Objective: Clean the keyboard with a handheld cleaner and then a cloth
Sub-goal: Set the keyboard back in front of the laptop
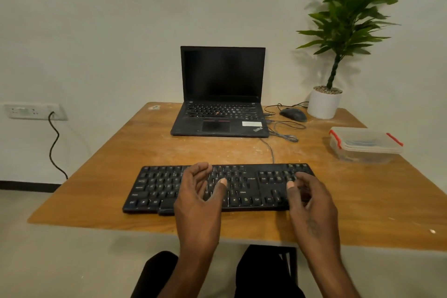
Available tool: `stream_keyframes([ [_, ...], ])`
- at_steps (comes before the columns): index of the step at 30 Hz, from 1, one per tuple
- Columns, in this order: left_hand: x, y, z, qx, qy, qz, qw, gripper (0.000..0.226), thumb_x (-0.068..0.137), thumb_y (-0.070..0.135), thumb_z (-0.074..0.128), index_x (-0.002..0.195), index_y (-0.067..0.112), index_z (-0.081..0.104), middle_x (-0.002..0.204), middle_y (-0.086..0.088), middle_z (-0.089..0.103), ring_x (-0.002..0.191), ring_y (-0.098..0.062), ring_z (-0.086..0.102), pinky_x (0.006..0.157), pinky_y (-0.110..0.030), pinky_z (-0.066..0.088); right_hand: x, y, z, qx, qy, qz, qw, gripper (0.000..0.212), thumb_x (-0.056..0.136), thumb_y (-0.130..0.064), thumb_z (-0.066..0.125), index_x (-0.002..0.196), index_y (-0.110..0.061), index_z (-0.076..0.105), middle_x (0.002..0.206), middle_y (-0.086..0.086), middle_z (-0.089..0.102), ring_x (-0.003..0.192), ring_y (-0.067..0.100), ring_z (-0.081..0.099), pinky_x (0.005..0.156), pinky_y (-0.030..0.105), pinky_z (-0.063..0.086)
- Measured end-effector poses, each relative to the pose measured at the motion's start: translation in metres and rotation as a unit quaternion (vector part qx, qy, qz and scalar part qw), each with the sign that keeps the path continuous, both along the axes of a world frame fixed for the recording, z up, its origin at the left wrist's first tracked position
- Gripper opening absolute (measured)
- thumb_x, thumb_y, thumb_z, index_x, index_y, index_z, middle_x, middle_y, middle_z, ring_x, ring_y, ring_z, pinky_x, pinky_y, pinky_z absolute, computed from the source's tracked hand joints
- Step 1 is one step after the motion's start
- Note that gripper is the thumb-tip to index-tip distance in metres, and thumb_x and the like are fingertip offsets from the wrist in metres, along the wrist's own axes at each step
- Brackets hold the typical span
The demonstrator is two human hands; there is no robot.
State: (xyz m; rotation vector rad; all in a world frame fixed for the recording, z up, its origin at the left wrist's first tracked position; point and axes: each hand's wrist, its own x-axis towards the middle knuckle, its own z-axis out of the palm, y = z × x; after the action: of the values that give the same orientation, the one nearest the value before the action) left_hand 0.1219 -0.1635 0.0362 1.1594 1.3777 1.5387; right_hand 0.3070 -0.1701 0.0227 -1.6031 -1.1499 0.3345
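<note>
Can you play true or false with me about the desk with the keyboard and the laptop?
1. The laptop is open and its screen is dark. True.
2. The left hand is holding a cloth. False: both hands are over the keyboard with loose fingers and hold nothing; the right hand is free too.
3. The plastic box has red clips. True.
4. The mouse lies left of the laptop. False: it lies to the laptop's right, near the white plant pot.
5. The keyboard sits behind the laptop. False: it lies in front of it, near the front edge of the table.
</note>
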Motion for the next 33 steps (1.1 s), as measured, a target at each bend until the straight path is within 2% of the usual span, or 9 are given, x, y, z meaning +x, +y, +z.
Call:
stream_keyframes([
  [3, -0.013, -0.003, 0.000, -0.016, 0.136, 0.025, 0.990, 0.049, 0.096, 0.032, 0.076, 0.138, 0.040, 0.052, 0.137, 0.023, 0.058, 0.133, -0.004, 0.054, 0.110, -0.027, 0.042, 0.000, 0.001, -0.002, -0.022, -0.033, -0.004, 0.999, 0.036, 0.096, -0.036, 0.058, 0.130, -0.022, 0.058, 0.119, -0.004, 0.061, 0.119, 0.020, 0.054, 0.097, 0.047, 0.049],
  [5, -0.024, -0.002, -0.004, -0.044, 0.248, 0.049, 0.967, 0.061, 0.097, 0.045, 0.070, 0.151, 0.039, 0.043, 0.152, 0.011, 0.051, 0.144, -0.013, 0.044, 0.117, -0.034, 0.037, 0.003, 0.002, -0.002, -0.051, -0.078, -0.014, 0.996, 0.040, 0.097, -0.035, 0.057, 0.132, -0.019, 0.057, 0.125, 0.000, 0.059, 0.122, 0.021, 0.049, 0.099, 0.045, 0.046],
  [7, -0.036, 0.003, -0.012, -0.070, 0.336, 0.082, 0.936, 0.068, 0.098, 0.053, 0.064, 0.157, 0.035, 0.036, 0.164, 0.003, 0.041, 0.156, -0.021, 0.028, 0.129, -0.047, 0.023, 0.010, 0.003, -0.002, -0.081, -0.127, -0.043, 0.988, 0.043, 0.097, -0.035, 0.056, 0.135, -0.015, 0.057, 0.129, 0.006, 0.058, 0.123, 0.025, 0.044, 0.099, 0.045, 0.042],
  [10, -0.059, 0.011, -0.021, -0.104, 0.385, 0.124, 0.909, 0.072, 0.098, 0.055, 0.061, 0.160, 0.030, 0.034, 0.170, -0.007, 0.030, 0.161, -0.029, 0.014, 0.131, -0.051, 0.009, 0.020, 0.005, -0.001, -0.123, -0.163, -0.085, 0.975, 0.048, 0.096, -0.037, 0.056, 0.137, -0.012, 0.055, 0.134, 0.012, 0.054, 0.123, 0.032, 0.043, 0.099, 0.047, 0.041],
  [12, -0.075, 0.017, -0.025, -0.133, 0.380, 0.146, 0.903, 0.074, 0.097, 0.054, 0.062, 0.160, 0.027, 0.035, 0.168, -0.014, 0.031, 0.159, -0.035, 0.019, 0.130, -0.055, 0.016, 0.026, 0.008, -0.001, -0.155, -0.157, -0.089, 0.971, 0.051, 0.096, -0.041, 0.054, 0.140, -0.015, 0.051, 0.137, 0.013, 0.052, 0.126, 0.034, 0.042, 0.101, 0.048, 0.041],
  [15, -0.090, 0.026, -0.027, -0.159, 0.323, 0.144, 0.922, 0.073, 0.096, 0.051, 0.064, 0.159, 0.025, 0.037, 0.159, -0.018, 0.042, 0.147, -0.041, 0.037, 0.121, -0.059, 0.031, 0.029, 0.013, -0.002, -0.176, -0.101, -0.066, 0.977, 0.054, 0.097, -0.041, 0.054, 0.145, -0.017, 0.045, 0.139, 0.013, 0.051, 0.129, 0.034, 0.037, 0.100, 0.046, 0.038],
  [21, -0.105, 0.060, -0.019, -0.176, 0.215, 0.127, 0.952, 0.064, 0.100, 0.047, 0.063, 0.157, 0.032, 0.040, 0.151, -0.018, 0.049, 0.143, -0.044, 0.036, 0.116, -0.058, 0.033, 0.030, 0.036, 0.001, -0.178, -0.041, -0.079, 0.980, 0.056, 0.096, -0.039, 0.058, 0.145, -0.017, 0.044, 0.137, 0.017, 0.051, 0.130, 0.036, 0.033, 0.103, 0.046, 0.034],
  [25, -0.113, 0.098, -0.021, -0.158, 0.198, 0.106, 0.962, 0.060, 0.100, 0.047, 0.064, 0.154, 0.033, 0.044, 0.146, -0.018, 0.055, 0.139, -0.045, 0.042, 0.114, -0.058, 0.036, 0.029, 0.063, 0.009, -0.165, -0.030, -0.088, 0.982, 0.055, 0.096, -0.036, 0.059, 0.144, -0.014, 0.042, 0.138, 0.019, 0.047, 0.131, 0.037, 0.030, 0.102, 0.048, 0.035],
  [33, -0.105, 0.164, -0.017, -0.141, 0.165, 0.098, 0.971, 0.059, 0.102, 0.040, 0.065, 0.155, 0.028, 0.045, 0.150, -0.019, 0.051, 0.142, -0.044, 0.038, 0.114, -0.056, 0.034, 0.029, 0.123, 0.016, -0.186, -0.026, -0.081, 0.979, 0.061, 0.094, -0.041, 0.062, 0.144, -0.013, 0.041, 0.140, 0.018, 0.046, 0.134, 0.037, 0.030, 0.103, 0.048, 0.038],
])
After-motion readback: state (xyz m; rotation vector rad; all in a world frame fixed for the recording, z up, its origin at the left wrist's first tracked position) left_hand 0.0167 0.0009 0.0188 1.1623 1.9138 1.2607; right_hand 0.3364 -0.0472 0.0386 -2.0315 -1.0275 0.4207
